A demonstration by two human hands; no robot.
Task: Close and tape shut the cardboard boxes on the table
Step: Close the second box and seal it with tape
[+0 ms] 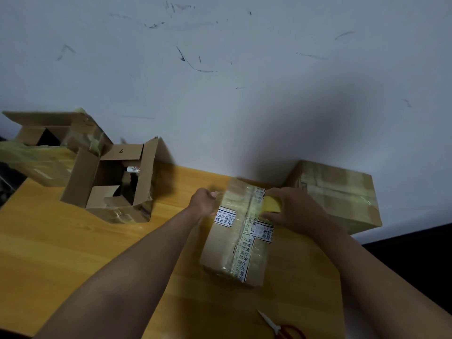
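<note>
Closed cardboard box (236,231) sat mid-table (73,253), bare wood on its left. Left hand (204,201) gripped its far-left edge; right hand (291,209) curled round yellow tape roll (272,204) on its top.

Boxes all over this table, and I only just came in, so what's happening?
A person is taping the closed box in front of them. The right hand holds a yellow tape roll on its top, while the left hand steadies its far left edge. Another taped box sits at the right. Two open boxes wait at the left. Red-handled scissors lie near the table's front edge.
</note>
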